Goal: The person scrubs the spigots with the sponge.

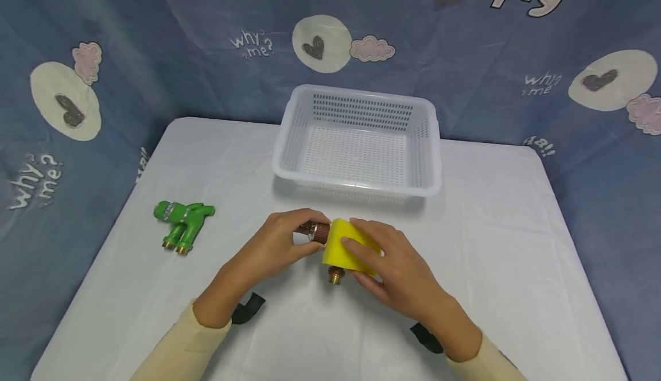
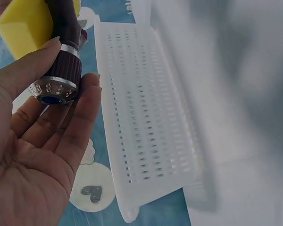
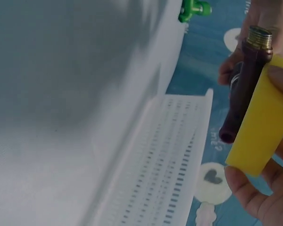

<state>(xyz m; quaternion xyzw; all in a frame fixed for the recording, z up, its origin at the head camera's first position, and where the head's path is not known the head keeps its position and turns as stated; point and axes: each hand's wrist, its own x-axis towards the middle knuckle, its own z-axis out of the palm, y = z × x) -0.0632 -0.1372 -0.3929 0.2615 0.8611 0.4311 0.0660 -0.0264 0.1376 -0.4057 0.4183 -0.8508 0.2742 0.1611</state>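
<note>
My left hand (image 1: 271,249) pinches a dark brown hose fitting (image 1: 320,233) by its ribbed collar, thumb on one side and fingers on the other. In the left wrist view, a silver ring and a metal end cap show on the fitting (image 2: 63,66). With my right hand (image 1: 405,272) I grip a yellow sponge (image 1: 338,243) and hold it flat along the fitting's body. The fitting's brass threaded end (image 1: 336,276) sticks out below the sponge. In the right wrist view the narrow tip of the fitting (image 3: 243,94) shows beside the sponge (image 3: 259,127).
A white perforated basket (image 1: 356,185) stands at the back of the white-covered table (image 1: 490,226). To the left lies a green fitting (image 1: 191,220) with two brass threaded ends. Blue printed cloth (image 1: 206,71) hangs behind and at the sides.
</note>
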